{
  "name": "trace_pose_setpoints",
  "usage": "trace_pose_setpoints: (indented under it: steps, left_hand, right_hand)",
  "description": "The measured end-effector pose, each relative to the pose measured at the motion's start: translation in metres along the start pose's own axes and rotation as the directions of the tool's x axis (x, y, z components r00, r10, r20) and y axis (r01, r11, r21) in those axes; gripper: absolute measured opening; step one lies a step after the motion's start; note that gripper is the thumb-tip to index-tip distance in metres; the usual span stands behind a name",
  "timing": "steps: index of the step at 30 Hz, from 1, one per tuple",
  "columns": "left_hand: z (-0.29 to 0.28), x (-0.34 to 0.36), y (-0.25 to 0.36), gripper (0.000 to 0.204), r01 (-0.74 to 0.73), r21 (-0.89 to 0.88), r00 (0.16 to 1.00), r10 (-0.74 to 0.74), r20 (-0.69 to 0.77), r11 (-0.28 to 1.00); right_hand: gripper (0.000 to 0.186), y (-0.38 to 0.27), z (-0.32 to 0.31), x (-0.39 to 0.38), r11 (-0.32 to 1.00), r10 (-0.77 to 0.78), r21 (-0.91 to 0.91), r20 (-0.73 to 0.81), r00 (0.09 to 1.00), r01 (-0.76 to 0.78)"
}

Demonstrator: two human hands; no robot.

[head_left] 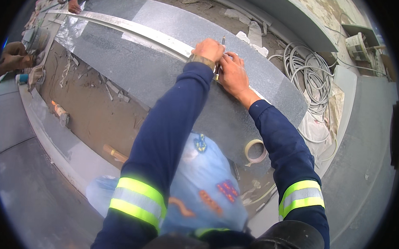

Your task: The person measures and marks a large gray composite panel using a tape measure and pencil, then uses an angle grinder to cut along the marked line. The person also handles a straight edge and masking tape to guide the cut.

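A long white strip lies lengthwise across a dark grey slab. My left hand rests on the strip with its fingers curled down at its edge. Just to the right, my right hand has its fingers bent around a slim dark pencil, which stands tilted between both hands. Its two ends show above and below my fingers; which end is the point I cannot tell. At the strip's far left end, another person's hand touches it. A roll of tape lies on the slab's near right part.
A coil of grey cable sits right of the slab, with a whitish bucket beyond. On the dirt at left lie an orange-tipped tool, a wooden handle and stone scraps. Pale stone edging borders the dirt.
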State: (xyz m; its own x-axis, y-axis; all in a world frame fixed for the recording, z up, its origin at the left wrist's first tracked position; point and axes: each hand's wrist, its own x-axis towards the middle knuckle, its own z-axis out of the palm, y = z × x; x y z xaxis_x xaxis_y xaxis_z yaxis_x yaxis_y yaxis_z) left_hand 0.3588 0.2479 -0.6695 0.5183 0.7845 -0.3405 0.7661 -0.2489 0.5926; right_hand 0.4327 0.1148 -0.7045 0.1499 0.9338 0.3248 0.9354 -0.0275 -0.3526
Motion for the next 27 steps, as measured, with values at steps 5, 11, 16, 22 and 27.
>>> trace_pose_setpoints:
  steps: [5,11,16,22,27]
  left_hand:
    - [-0.003,0.008,0.022,0.038,0.038,-0.400,0.934,-0.175,-0.312,0.916]
    - [-0.148,-0.011,-0.091,0.040,0.103,-0.172,0.912,-0.162,-0.377,0.980]
    - [-0.219,-0.067,-0.127,0.040,0.389,0.122,0.896,-0.344,-0.282,0.913]
    - [-0.239,-0.013,-0.254,0.033,0.277,0.506,0.913,-0.061,-0.403,0.817]
    - [-0.238,0.023,-0.212,0.031,0.442,0.474,0.849,-0.184,-0.496,0.762]
  right_hand:
    - [0.063,0.003,0.006,0.003,0.988,0.096,0.127,-0.040,0.995,-0.090]
    - [0.065,-0.004,0.003,0.007,0.992,0.083,0.094,0.040,0.996,-0.087]
    - [0.054,0.003,-0.007,0.003,0.981,0.160,0.101,0.082,0.984,-0.168]
    - [0.049,-0.004,0.002,0.008,0.988,0.104,0.111,0.057,0.993,-0.110]
    - [0.044,-0.006,-0.010,0.001,0.987,0.129,0.091,0.063,0.990,-0.135]
